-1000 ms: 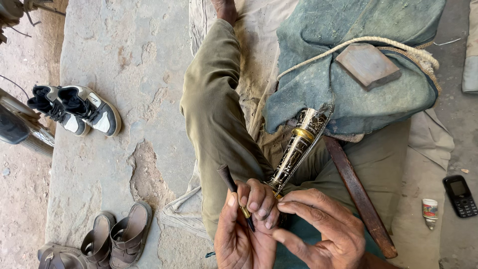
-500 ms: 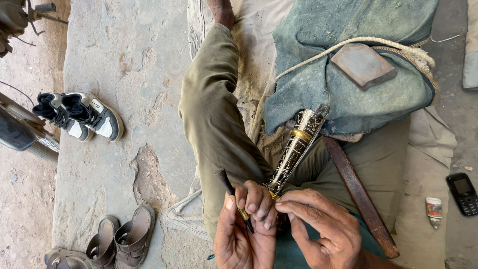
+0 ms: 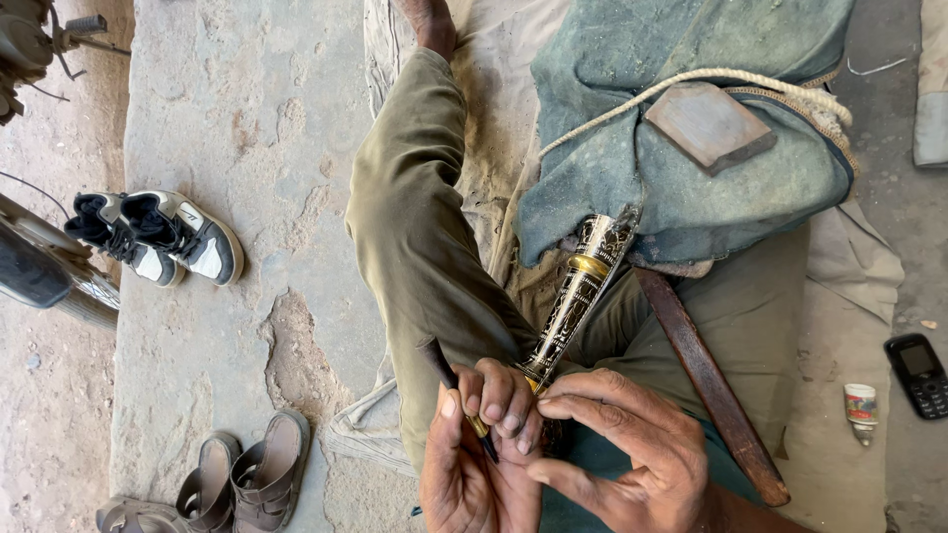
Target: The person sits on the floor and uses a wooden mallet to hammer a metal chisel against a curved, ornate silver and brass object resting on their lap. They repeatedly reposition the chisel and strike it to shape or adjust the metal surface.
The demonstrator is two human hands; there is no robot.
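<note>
At the six o'clock edge of the view, over the lap of a person in olive trousers [image 3: 425, 257], the left hand [image 3: 479, 454] has its fingers [image 3: 504, 400] curled closed around the lower end of a long ornate cylindrical piece of engraved black-and-silver metal with a brass band [image 3: 578, 301], and a thin dark-handled tool with a brass ferrule [image 3: 449, 380] lies pinned along the same hand, its handle pointing to eleven o'clock. The right hand [image 3: 622, 459] sits just beside it at four o'clock, its thumb and forefinger pinched together at the base of the engraved piece, touching the left fingers. The piece slants up toward one o'clock, its far end resting against a worn blue-green padded cushion bound with pale rope [image 3: 681, 148]; a flat brown square stone [image 3: 709, 123] lies on that cushion. A dark rusty flat metal bar [image 3: 711, 385] runs diagonally just right of the piece. Well apart at nine o'clock, a pair of black-and-white sneakers [image 3: 163, 237] stands on the stone floor [image 3: 217, 109], brown sandals [image 3: 242, 484] at seven o'clock. At three o'clock lie a small black mobile phone [image 3: 915, 375] and a small white tube [image 3: 861, 410].
</note>
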